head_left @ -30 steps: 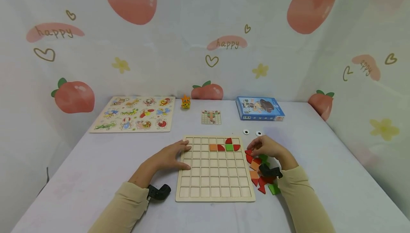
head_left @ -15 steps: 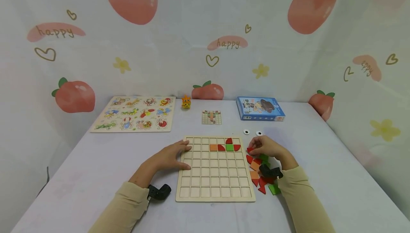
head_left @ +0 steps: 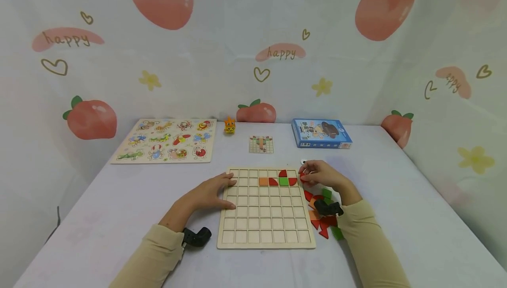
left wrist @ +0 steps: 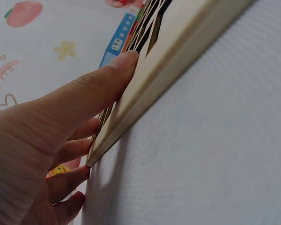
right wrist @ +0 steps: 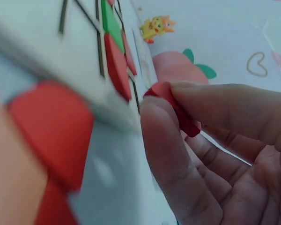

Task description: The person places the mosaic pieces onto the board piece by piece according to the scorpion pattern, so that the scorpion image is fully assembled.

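A wooden grid board (head_left: 260, 237) lies on the table. One orange square (head_left: 263, 181), a green square (head_left: 283, 181) and several red quarter-round pieces sit in its upper cells. My left hand (head_left: 207, 191) rests along the board's left edge; the thumb (left wrist: 124, 61) lies over the rim in the left wrist view. Just past the board's upper right edge, my right hand (head_left: 325, 177) pinches a red puzzle piece (right wrist: 175, 110) between thumb and index finger, beside the red quarter-round (right wrist: 117, 65) in the right wrist view.
Loose red, orange and green pieces (head_left: 326, 222) lie right of the board, under the right wrist. A white eye disc (head_left: 303, 162) is partly hidden by the hand. Behind are a pattern card (head_left: 261, 144), blue box (head_left: 321, 133), insect puzzle (head_left: 164, 140) and small orange toy (head_left: 229, 125).
My right hand has lifted the red piece from beside the loose pieces and moved left and away from me, to the board's upper right edge. The left hand stays in place.
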`<move>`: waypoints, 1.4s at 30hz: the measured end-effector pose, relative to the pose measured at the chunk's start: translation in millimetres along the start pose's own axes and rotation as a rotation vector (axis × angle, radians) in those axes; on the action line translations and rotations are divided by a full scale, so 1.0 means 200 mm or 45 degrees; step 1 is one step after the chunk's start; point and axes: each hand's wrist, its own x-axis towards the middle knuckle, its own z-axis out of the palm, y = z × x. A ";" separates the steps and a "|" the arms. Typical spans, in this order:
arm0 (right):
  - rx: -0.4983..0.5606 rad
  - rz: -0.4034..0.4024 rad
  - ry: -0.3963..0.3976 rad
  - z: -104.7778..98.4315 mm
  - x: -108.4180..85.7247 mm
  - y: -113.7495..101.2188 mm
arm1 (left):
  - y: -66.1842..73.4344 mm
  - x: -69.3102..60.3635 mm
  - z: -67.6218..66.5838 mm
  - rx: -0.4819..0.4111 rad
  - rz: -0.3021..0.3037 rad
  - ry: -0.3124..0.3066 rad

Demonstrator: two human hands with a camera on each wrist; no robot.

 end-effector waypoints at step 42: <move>0.057 -0.080 -0.061 0.45 0.36 -0.28 | 0.01 0.00 -0.01 -0.044 0.010 -0.012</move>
